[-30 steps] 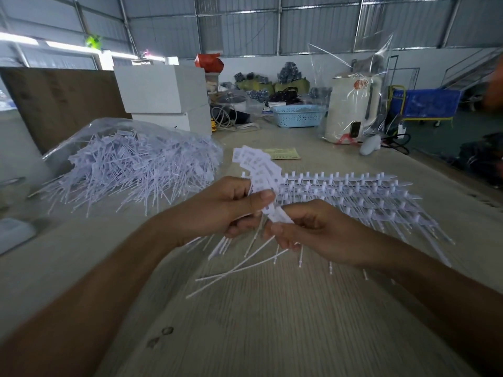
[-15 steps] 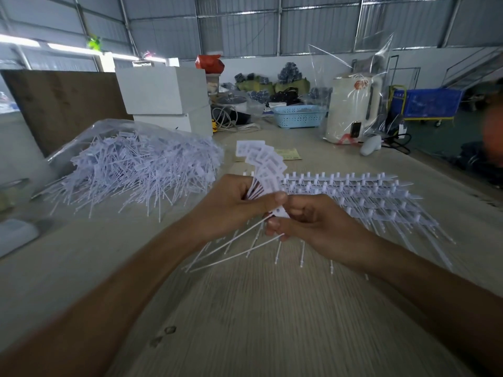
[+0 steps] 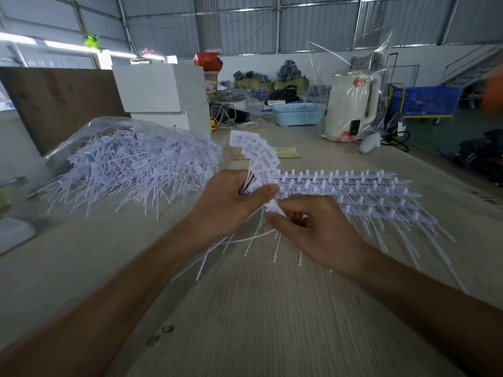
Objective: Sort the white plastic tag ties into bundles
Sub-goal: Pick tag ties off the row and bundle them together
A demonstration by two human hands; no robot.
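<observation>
My left hand (image 3: 231,204) grips a fanned bundle of white tag ties (image 3: 255,155), its flat tag heads spread upward and its thin tails hanging below toward the table. Close against it, my right hand (image 3: 313,231) pinches the lowest tag of the fan between thumb and fingers. A loose heap of white tag ties (image 3: 136,170) lies on an open clear plastic bag at the left. Behind my right hand, sorted rows of tag ties (image 3: 353,194) lie flat side by side on the wooden table (image 3: 258,322).
White boxes (image 3: 160,91) stand behind the heap, with a brown board (image 3: 54,104) at far left. A blue basket (image 3: 296,113), a bagged white appliance (image 3: 353,104) and a white handheld device (image 3: 368,142) sit at the back. A grey object (image 3: 13,232) lies at the left edge.
Both hands have risen a little and drawn closer together. The fan of tags has spread wider and stands more upright. The tails have lifted off the table.
</observation>
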